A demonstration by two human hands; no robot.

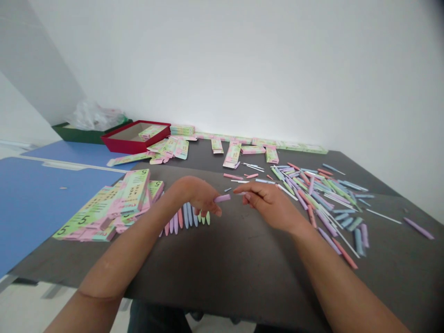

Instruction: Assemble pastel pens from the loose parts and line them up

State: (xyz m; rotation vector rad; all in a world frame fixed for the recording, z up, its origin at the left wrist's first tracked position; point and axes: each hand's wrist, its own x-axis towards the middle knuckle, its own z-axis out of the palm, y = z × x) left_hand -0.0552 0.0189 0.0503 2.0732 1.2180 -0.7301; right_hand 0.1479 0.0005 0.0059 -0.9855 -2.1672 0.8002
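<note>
Person at dark table grips purple stick in L hand, mid-table, its free end twd R hand, just apart; R fingertips bent close, can't tell if pinching anything. Row of colored sticks partly behind L hand; stacked boxes L; jumbled stick pile R; more boxes far side, nr wall.

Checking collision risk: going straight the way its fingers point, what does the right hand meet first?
The right hand would probably meet the short purple cylindrical stick in the left hand; depth is unclear.
</note>
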